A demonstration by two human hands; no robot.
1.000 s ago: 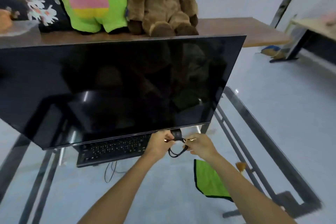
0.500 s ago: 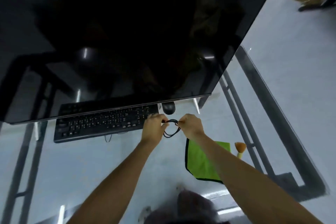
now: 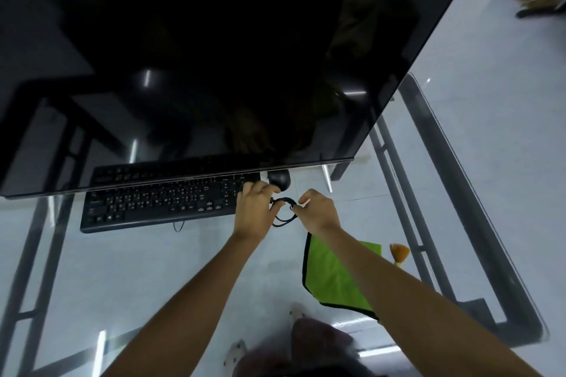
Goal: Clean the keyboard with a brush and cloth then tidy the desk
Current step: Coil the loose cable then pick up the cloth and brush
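Glossy black monitor (image 3: 214, 55), glass desk (image 3: 137, 269), soft green cloth (image 3: 330, 272).

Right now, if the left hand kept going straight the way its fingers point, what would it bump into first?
Probably the black mouse: the left hand, pinching the coiled black cable, points up and away toward it, just under the monitor edge. Depth is unclear.

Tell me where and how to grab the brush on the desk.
Pinch the brush by its handle, just below the orange bristles, coming from the right. The green cloth and right forearm crowd its left, and most of the handle is hidden.
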